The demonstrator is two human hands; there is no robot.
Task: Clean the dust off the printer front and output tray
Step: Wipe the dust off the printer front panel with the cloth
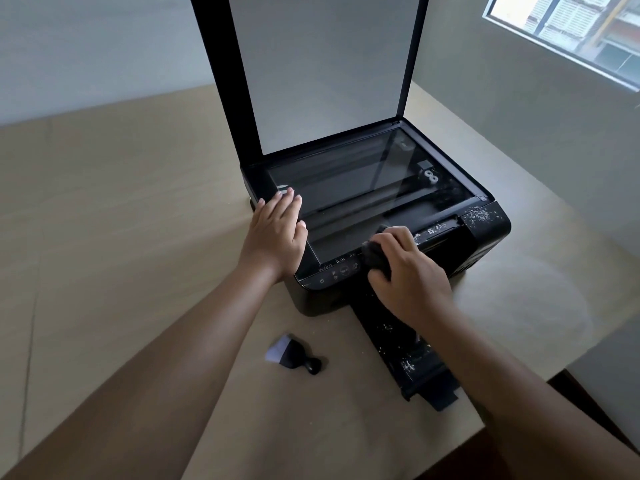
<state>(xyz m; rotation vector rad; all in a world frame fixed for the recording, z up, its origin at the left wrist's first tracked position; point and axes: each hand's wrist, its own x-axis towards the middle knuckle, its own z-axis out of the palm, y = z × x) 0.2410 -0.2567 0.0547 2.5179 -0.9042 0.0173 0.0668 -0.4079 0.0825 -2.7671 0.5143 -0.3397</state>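
A black printer (485, 233) stands on the table with its scanner lid (322, 71) raised upright. My left hand (277, 233) lies flat with straight fingers on the printer's left top edge. My right hand (405, 268) grips a dark cloth (375, 256) and presses it on the front strip beside the control panel (337, 271). White dust specks cover the front strip's right part (479, 216). The extended output tray (408, 355), also speckled with dust, runs toward me under my right forearm.
A small black brush with pale bristles (292, 353) lies on the tan table (121, 220) left of the tray. The table's right edge (540, 372) drops off close to the tray. A window (568, 32) is at the upper right.
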